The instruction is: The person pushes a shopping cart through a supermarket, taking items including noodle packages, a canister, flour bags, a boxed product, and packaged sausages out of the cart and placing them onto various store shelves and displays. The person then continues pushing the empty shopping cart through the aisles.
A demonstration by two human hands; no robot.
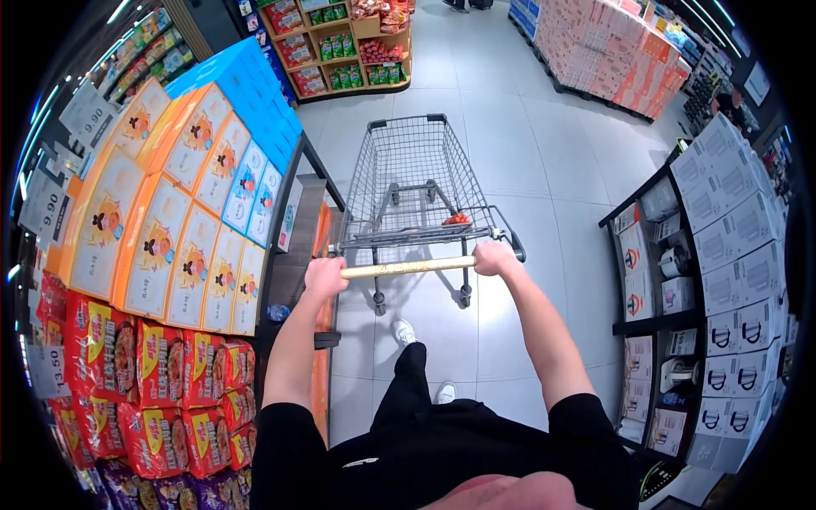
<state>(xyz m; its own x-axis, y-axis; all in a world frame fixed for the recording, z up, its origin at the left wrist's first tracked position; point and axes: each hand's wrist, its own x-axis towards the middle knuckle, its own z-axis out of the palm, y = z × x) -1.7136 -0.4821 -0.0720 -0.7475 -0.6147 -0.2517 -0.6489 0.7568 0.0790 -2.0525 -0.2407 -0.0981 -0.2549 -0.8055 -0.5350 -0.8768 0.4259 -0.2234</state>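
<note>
Both my hands grip the yellow handle bar (408,268) of a wire shopping cart (410,157). My left hand (325,277) is wrapped round the bar's left end, and my right hand (496,257) closes round its right end. Inside the cart, near the handle on the right, lies a small red item (457,219) whose kind I cannot make out. The wire basket stretches ahead of me, with its wheels on the tiled floor (510,340).
Close on my left stand stacked orange and white boxes (157,242), blue boxes (242,93) and red instant noodle packs (153,433). A shelf of boxed kettles (731,331) lines the right. Ahead are a snack shelf (340,47) and a pallet of pink cartons (595,51).
</note>
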